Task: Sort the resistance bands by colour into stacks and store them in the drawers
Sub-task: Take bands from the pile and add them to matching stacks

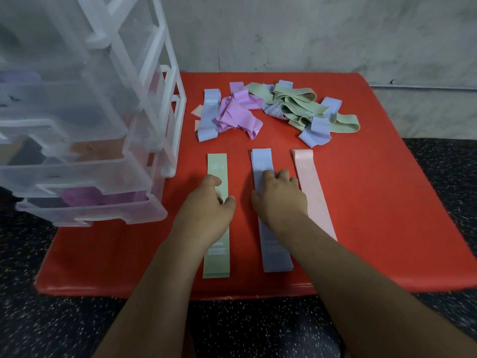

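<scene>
Three flat stacks lie side by side on the red table (pixel 382 208): green bands (pixel 217 164), blue bands (pixel 261 161) and a pink band (pixel 311 184). My left hand (pixel 206 205) sits on the green stack with curled fingers, pinching its right edge between thumb and forefinger. My right hand (pixel 280 196) presses down on the blue stack with spread fingers. Behind the stacks is an unsorted heap of purple bands (pixel 237 112), green bands (pixel 296 102) and blue bands (pixel 209 117).
A clear plastic drawer unit (pixel 144 104) stands on the table's left side with drawers pulled out. The bottom drawer (pixel 90 215) holds purple bands; the one above shows a peach band (pixel 98 149). A grey wall stands behind the table, and speckled floor surrounds it.
</scene>
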